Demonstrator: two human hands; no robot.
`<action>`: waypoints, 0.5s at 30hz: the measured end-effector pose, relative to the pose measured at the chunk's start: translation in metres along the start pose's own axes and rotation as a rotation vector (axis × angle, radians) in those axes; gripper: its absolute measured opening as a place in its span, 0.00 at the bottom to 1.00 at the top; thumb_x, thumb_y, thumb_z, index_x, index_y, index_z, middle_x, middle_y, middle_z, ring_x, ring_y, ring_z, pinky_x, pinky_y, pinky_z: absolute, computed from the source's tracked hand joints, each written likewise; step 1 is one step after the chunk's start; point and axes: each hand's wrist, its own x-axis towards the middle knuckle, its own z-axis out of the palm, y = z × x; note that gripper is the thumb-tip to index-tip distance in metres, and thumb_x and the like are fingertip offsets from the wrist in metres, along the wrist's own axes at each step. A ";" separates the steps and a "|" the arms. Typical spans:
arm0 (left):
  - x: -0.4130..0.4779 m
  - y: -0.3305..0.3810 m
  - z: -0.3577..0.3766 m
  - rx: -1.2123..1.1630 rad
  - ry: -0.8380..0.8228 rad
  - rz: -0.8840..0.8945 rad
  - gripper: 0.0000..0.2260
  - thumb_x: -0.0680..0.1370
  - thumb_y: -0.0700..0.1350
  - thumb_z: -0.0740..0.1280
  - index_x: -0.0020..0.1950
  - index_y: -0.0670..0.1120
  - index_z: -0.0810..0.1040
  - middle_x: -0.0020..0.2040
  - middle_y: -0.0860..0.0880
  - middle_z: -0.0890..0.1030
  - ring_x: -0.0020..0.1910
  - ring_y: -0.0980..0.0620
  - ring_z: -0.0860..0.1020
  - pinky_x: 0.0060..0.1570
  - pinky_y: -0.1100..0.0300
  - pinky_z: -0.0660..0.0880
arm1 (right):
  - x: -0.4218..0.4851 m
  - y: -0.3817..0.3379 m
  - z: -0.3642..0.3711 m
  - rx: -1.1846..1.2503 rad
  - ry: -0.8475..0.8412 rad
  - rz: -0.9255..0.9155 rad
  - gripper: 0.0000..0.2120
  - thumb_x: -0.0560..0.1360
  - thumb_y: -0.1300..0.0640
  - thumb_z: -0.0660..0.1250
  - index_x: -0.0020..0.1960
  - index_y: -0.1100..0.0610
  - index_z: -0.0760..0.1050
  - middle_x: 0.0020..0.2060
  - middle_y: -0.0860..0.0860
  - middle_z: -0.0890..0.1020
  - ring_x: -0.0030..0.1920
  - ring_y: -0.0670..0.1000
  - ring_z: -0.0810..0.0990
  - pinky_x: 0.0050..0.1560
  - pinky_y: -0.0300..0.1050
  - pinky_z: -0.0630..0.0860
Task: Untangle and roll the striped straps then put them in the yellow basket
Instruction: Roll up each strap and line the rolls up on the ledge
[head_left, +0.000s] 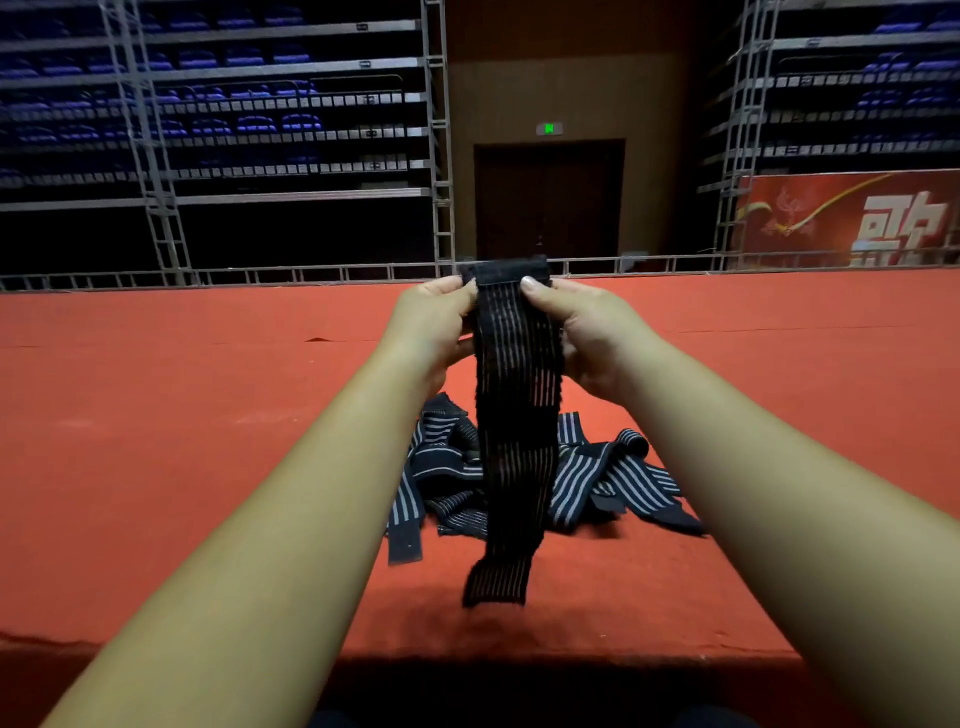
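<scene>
Black striped strap (517, 415) held up by top end, hanging straight, lower end loose in front of red carpet (208, 441); touching carpet or not, cannot tell. Left hand (434, 322) pinching left edge near top, fingers curled round it. Right hand (582, 332) pinching right edge, thumb on front face. Looks already clear of tangled pile of straps (602, 478) lying on carpet behind and below.

Judged step: starting the roll from top end.

To do well:
- Fold plain dark end band over once, tight, then turn with both thumbs.
- Keep edges lined up turn by turn to avoid coning.
- Keep light tension on hanging length and feed upward bit by bit.
- Probably elastic and springy, so never drop pinch on the roll, else likely unwinding.
- Keep lower end off pile to avoid snagging.

Yellow basket not in view; find before letting go. Most of task left, judging from pile.
</scene>
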 end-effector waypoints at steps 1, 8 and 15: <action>-0.003 0.000 0.002 0.006 -0.024 0.004 0.11 0.85 0.40 0.67 0.64 0.41 0.86 0.45 0.49 0.88 0.41 0.54 0.85 0.36 0.63 0.80 | 0.001 0.003 0.002 -0.011 0.016 0.004 0.12 0.84 0.55 0.70 0.65 0.60 0.83 0.55 0.58 0.88 0.51 0.58 0.87 0.54 0.55 0.82; -0.014 0.005 0.009 -0.009 -0.086 0.037 0.12 0.88 0.44 0.64 0.66 0.42 0.85 0.49 0.48 0.88 0.45 0.54 0.85 0.38 0.63 0.81 | 0.006 0.012 0.005 -0.051 0.112 -0.037 0.10 0.85 0.57 0.69 0.60 0.62 0.84 0.45 0.58 0.89 0.41 0.56 0.88 0.42 0.51 0.85; -0.019 0.007 0.010 0.064 -0.101 0.056 0.14 0.90 0.47 0.61 0.64 0.44 0.85 0.49 0.49 0.88 0.47 0.53 0.86 0.40 0.60 0.82 | 0.006 0.013 0.002 -0.134 0.141 -0.050 0.11 0.86 0.55 0.68 0.59 0.62 0.84 0.45 0.58 0.89 0.40 0.55 0.88 0.38 0.48 0.84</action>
